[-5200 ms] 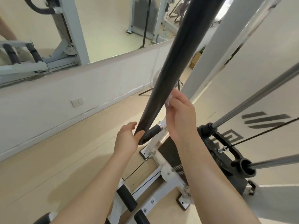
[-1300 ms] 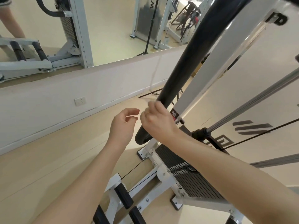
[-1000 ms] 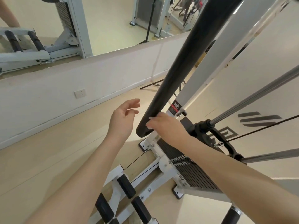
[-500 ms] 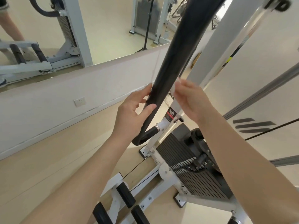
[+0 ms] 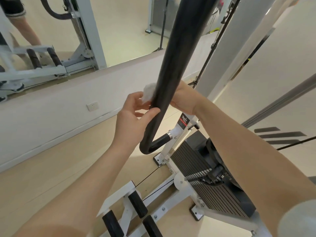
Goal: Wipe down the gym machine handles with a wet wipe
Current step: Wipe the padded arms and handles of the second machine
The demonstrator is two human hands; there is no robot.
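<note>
Pale gym floor runs under you; your left hand curls on the black handle mid-frame, fingertips meeting the white wipe; your right hand wraps behind, fingers hidden. Wiping looks midway; upper length probably remains

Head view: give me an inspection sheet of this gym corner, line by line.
Surface: beige floor, bare where it shows.
Job's things: black padded handle runs steeply up and hooks at the bottom into the white frame; a crumpled white wipe sits against its left side.
Clutter: nothing seen.
Hands: left hand has its thumb on the handle and its fingers at the wipe; right hand is behind the handle, its fingers hidden.
Cables: a thin black cable runs low across the floor; another one at the right edge.
Surroundings: weight stack, black foot rollers, wall socket, mirror showing a person's legs.
</note>
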